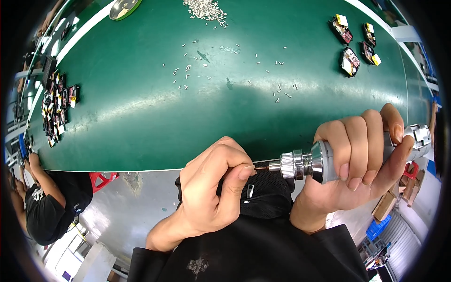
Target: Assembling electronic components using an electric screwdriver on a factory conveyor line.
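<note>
My right hand [361, 160] grips a grey electric screwdriver [324, 162] with a silver knurled chuck, held sideways with its thin bit pointing left. My left hand [216, 188] is pinched at the bit's tip, thumb and forefinger closed together; what lies between the fingertips is too small to see. Both hands are held over my lap, just in front of the near edge of the green table [141, 122]. Small silver screws [188, 73] lie scattered on the table's middle, with a denser pile of screws [205, 8] at the far edge.
Several small black and red parts [354, 47] lie at the far right. More of the same parts are stacked in a heap [56, 108] at the left end. A metal dish [123, 8] sits at the far left. Another person [47, 202] sits at the lower left.
</note>
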`<state>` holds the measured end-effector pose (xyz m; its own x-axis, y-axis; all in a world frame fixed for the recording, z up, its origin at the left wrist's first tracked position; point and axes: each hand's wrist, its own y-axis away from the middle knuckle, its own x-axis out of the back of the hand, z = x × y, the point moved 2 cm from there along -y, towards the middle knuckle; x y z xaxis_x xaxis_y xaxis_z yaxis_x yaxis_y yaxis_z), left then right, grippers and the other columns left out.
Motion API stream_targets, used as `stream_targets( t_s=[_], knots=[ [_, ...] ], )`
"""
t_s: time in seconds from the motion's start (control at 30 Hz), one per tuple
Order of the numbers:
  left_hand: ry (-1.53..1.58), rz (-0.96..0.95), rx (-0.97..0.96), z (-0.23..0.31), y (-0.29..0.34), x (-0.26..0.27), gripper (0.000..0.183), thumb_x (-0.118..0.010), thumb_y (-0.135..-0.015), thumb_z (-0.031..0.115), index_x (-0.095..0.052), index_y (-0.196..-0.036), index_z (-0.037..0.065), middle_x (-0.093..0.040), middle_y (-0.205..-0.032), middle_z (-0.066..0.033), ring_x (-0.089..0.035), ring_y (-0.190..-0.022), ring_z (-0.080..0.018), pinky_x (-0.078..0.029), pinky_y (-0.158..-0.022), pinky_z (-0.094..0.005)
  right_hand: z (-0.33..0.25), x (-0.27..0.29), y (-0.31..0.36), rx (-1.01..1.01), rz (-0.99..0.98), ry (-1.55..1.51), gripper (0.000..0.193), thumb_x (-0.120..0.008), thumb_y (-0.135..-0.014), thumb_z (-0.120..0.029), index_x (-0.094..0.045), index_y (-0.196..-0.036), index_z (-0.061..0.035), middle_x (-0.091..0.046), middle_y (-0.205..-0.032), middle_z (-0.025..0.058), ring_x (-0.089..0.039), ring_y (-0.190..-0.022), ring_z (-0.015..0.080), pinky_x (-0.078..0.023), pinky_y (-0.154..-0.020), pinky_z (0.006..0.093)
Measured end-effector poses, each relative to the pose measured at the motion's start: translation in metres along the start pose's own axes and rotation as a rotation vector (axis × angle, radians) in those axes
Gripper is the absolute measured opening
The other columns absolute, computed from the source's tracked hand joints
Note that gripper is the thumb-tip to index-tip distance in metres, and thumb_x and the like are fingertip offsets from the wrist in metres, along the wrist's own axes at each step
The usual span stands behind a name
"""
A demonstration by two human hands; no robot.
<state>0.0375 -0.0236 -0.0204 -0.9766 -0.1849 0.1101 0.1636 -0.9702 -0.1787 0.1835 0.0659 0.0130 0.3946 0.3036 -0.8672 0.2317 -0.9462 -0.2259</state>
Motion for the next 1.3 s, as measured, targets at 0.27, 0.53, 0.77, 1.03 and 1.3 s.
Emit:
stream_targets(
  t_s=[0.27,0.53,0.77,1.03,1.3],
  knots=[
    [-0.187,0.096,-0.021,0.001,-0.018,0.035,0.040,-0.038,-0.100,0.024,-0.060,-0.099,-0.010,-0.057,-0.074,-0.0105,-0.052,-0.064,-0.0139,-0.039,-0.055,-0.0245,0.012,0.006,-0.009,0.013,0.053,-0.052,0.018,-0.045,-0.098,-0.023,-0.045,-0.094,-0.0048,-0.038,-0.054,-0.0020,-0.038,-0.043,0.0075,-0.036,-0.048,0.0241],
    [-0.670,0.419,-0.030,-0.016,-0.088,0.191,0.025,-0.044,-0.098,0.013,-0.062,-0.098,-0.003,-0.059,-0.075,-0.0057,-0.052,-0.065,-0.0098,-0.040,-0.059,-0.0230,0.030,0.014,0.006,-0.016,0.322,0.047,0.017,-0.048,-0.097,-0.023,-0.038,-0.092,-0.0103,-0.034,-0.051,-0.0038,-0.035,-0.040,0.0072,-0.036,-0.045,0.0238],
    [-1.348,0.530,0.110,-0.054,-0.203,0.372,0.027,-0.060,-0.085,0.015,-0.056,-0.105,-0.001,-0.063,-0.088,-0.0168,-0.061,-0.084,-0.0332,-0.047,-0.077,-0.0424,0.041,0.018,0.018,-0.082,0.307,-0.030,0.021,-0.055,-0.094,-0.023,-0.038,-0.092,-0.0100,-0.036,-0.053,-0.0034,-0.036,-0.042,0.0073,-0.038,-0.047,0.0244],
    [-1.493,0.594,0.520,-0.087,-0.271,0.433,0.047,-0.064,-0.077,0.029,-0.051,-0.105,-0.006,-0.060,-0.103,-0.0316,-0.057,-0.101,-0.0469,-0.044,-0.091,-0.0491,0.037,0.005,0.005,-0.239,0.202,-0.019,0.017,-0.058,-0.092,-0.022,-0.045,-0.089,-0.0116,-0.034,-0.059,-0.0032,-0.032,-0.049,0.0087,-0.032,-0.054,0.0248],
    [-1.423,0.564,0.284,-0.082,-0.272,0.415,0.041,-0.068,-0.072,0.022,-0.057,-0.103,-0.002,-0.066,-0.096,-0.0224,-0.064,-0.093,-0.0359,-0.049,-0.083,-0.0421,0.038,0.016,0.010,-0.172,0.181,-0.008,0.023,-0.057,-0.093,-0.021,-0.038,-0.089,-0.0104,-0.036,-0.054,-0.0014,-0.038,-0.042,0.0094,-0.039,-0.047,0.0267]
  ],
)
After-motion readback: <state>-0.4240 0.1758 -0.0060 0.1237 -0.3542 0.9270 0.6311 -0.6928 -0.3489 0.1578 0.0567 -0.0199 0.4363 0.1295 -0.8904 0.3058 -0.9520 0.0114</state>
